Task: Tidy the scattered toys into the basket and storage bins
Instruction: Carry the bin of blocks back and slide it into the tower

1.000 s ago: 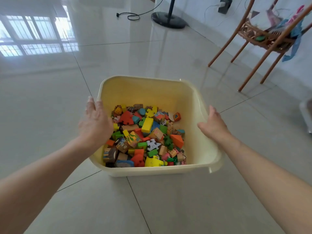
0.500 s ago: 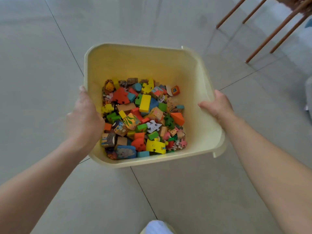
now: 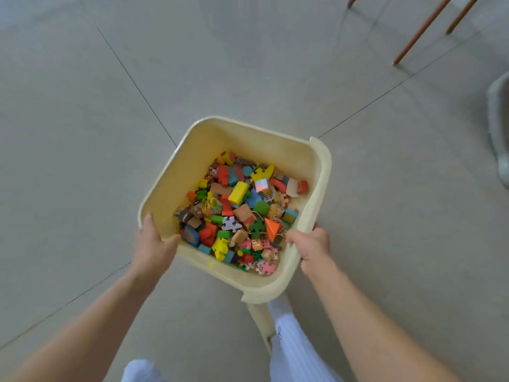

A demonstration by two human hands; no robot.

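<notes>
Both hands, left hand (image 3: 154,246) and right hand (image 3: 312,248), clamp opposite rims of the yellow bin (image 3: 176,183), carrying the toy blocks (image 3: 239,213) level above the floor (image 3: 82,133).

Floor (image 3: 275,64): pale grey glossy tiles, thin dark grout lines crossing diagonally, meeting behind pale yellow bin (image 3: 176,186). Two brown wooden legs (image 3: 421,31) stand on tiles at top right, slanted; a third leg tip shows at top edge. Pale grey rounded object (image 3: 500,128) at right edge, cut off by frame, identity unclear. Whether bin rests on tiles or is lifted: cannot tell.
</notes>
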